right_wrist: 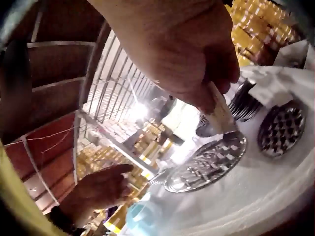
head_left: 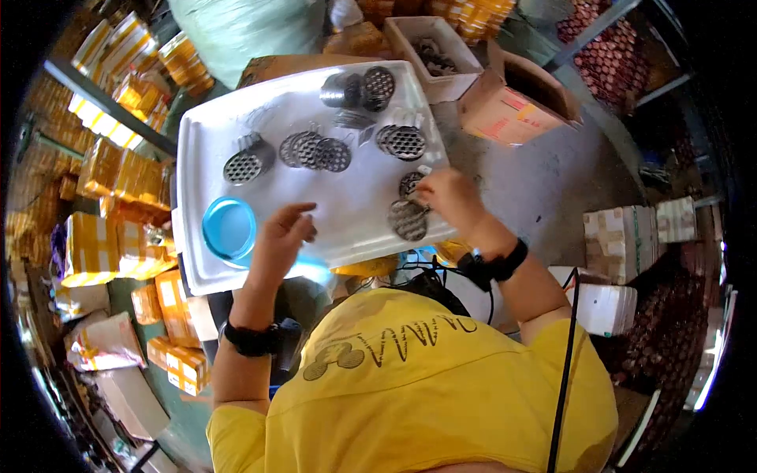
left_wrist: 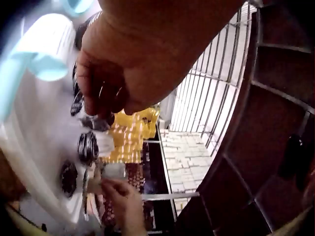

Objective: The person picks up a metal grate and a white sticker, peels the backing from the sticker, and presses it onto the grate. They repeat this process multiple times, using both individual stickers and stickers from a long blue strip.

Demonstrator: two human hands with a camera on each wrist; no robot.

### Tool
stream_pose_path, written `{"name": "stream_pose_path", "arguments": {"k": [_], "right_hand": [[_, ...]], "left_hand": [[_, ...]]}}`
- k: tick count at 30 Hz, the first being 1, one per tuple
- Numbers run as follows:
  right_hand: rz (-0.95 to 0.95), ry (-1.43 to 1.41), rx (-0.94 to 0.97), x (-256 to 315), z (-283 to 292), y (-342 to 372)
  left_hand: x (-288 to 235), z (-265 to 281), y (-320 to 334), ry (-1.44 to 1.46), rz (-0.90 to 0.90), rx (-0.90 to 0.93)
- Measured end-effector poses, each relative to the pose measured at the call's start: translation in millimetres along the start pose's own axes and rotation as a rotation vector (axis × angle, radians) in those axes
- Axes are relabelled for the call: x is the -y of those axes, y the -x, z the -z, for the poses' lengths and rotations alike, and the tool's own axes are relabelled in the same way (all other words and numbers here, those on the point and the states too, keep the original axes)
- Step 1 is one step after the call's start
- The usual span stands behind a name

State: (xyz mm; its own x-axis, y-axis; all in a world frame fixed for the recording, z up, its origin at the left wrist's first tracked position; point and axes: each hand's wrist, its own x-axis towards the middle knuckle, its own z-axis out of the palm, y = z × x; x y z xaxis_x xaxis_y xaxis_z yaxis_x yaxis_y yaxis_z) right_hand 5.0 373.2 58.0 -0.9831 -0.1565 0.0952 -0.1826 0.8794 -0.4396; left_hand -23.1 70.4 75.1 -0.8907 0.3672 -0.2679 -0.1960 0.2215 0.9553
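Note:
My right hand [head_left: 457, 201] [right_wrist: 182, 54] is at the white tray's [head_left: 347, 197] right side, pinching a pale tab [right_wrist: 221, 110] at the edge of a round, shiny metal disc with holes [right_wrist: 209, 164]. Another patterned disc [head_left: 408, 220] lies on the tray just below that hand. My left hand [head_left: 277, 240] [left_wrist: 133, 59] hovers over the tray's lower middle, its fingers loosely bent around nothing. Beside it, to the left, is a round light-blue container [head_left: 229, 229]. Stacks of perforated discs lie farther up, among them a fanned row [head_left: 315, 151] and a right-hand stack [head_left: 402, 142].
Beyond the tray's upper right are a white foam box [head_left: 434, 57] with dark items inside and an open cardboard box [head_left: 516, 106]. A large pale green sack [head_left: 248, 35] stands behind the tray. Taped yellow parcels [head_left: 91, 248] are piled at the left.

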Motion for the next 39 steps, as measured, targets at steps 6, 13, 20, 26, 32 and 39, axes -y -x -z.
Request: {"name": "stream_pose_path", "arguments": {"k": [6,13,20,26,32,39], "right_hand": [[0.093,-0.068,-0.04,24.7,-2.6,-25.8],[0.192,-0.415,0.606,116.3,-72.9,-32.3],[0.014,-0.546,0.624,141.5,-72.5,-49.9],[0.061,-0.747,0.814,127.9,-65.1,-52.0],[-0.013,-1.22,0.313,128.4,-75.8,-50.3],[0.132,-0.869,0.296,131.7,-66.7,-43.8]], "left_hand": [[30.9,50.9,29.4,-0.642,-0.099,-0.369],[92.9,44.8,27.6,-0.131,0.072,-0.18],[59.7,39.8,27.8,0.932,0.176,-0.168],[48.5,27.9,24.0,0.893,0.075,-0.121],[45.7,15.5,20.5,0.601,0.083,-0.166],[40.6,4.3,25.4,0.701,0.149,-0.048]]}}
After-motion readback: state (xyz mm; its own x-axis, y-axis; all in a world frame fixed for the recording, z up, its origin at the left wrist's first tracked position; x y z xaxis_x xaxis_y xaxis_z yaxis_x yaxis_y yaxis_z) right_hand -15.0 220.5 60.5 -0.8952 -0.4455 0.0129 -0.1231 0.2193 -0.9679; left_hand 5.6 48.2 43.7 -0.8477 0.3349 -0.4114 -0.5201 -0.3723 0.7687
